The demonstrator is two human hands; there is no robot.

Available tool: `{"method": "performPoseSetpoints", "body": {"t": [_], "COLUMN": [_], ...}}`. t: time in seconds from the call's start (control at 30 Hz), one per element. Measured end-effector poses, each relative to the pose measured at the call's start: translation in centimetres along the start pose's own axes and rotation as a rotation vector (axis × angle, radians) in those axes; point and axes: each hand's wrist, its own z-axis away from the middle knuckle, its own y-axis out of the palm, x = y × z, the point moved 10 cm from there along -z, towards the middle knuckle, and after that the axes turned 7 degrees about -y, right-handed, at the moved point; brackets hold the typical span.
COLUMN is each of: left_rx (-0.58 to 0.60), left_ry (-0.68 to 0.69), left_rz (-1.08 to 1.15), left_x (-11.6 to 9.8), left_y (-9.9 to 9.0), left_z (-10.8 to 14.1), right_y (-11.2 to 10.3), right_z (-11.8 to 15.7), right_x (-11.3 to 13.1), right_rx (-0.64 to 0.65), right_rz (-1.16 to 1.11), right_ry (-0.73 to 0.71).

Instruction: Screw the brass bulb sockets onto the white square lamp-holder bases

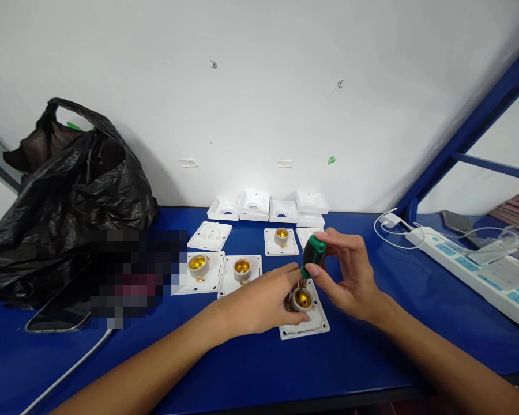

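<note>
A green and black screwdriver (314, 256) is in my right hand (350, 274), its fingers closed round the handle. The shaft points down at a round lamp socket (302, 299) with a brass-coloured inside, on a square white plate (305, 328). My left hand (268, 300) grips the side of this socket, thumb at its front; its other fingertips are partly hidden. To the left lie two more plates with sockets (241, 269) (198, 265). Behind my hands sits another socket (281, 236) on its plate. The screwdriver's tip is too small to make out.
White square covers (254, 203) stand along the wall. A bare white plate (210, 236) lies at the back left. A black plastic bag (78, 213) and a phone (60, 311) are on the left. Power strips (471, 268) with white cables are on the right of the blue table (251, 369).
</note>
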Motion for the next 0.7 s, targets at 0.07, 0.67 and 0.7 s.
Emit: {"method": "performPoseSetpoints", "body": {"t": [0.07, 0.67, 0.7], "left_rx": [0.001, -0.006, -0.008], "left_ry": [0.004, 0.039, 0.043], "left_rz": [-0.007, -0.006, -0.006], "left_x": [0.0, -0.8, -0.8], "left_y": [0.0, -0.1, -0.1], "left_z": [0.0, 0.2, 0.2], "right_y": [0.0, -4.4, -4.9], "right_z": [0.0, 0.0, 0.1], "right_x": [0.0, -0.7, -0.9], "right_rx": [-0.003, -0.389, -0.432], "right_rz": [-0.004, 0.130, 0.149], "right_ry": [-0.001, 0.050, 0.052]}}
